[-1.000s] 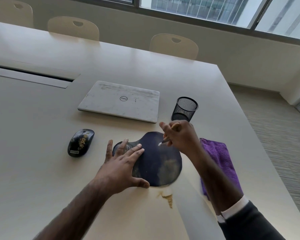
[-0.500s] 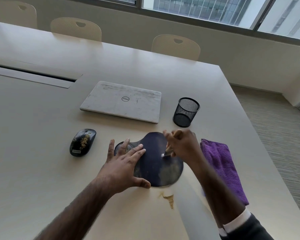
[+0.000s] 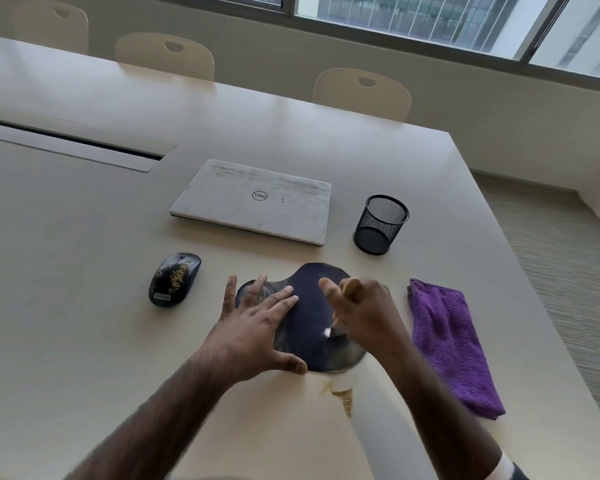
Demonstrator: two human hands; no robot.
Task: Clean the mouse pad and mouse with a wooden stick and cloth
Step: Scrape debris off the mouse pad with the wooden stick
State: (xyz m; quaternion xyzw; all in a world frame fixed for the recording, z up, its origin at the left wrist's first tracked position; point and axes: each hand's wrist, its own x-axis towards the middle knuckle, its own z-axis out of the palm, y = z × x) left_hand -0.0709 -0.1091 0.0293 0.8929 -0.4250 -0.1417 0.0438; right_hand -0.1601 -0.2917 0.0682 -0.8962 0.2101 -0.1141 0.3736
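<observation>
On the mouse pad (image 3: 309, 299) the left hand (image 3: 253, 327) lies flat, fingers spread. At its 3 o'clock the right hand (image 3: 364, 313) grips the wooden stick (image 3: 350, 288).

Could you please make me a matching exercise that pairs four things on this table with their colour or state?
Things:
1. mouse
2. cloth
3. laptop
4. mesh cup

States:
A. purple, lying flat
B. closed, with a scuffed white lid
C. standing upright, open at the top
D. speckled with tan crumbs

Pairs: 1-D, 2-A, 3-B, 4-C.
</observation>
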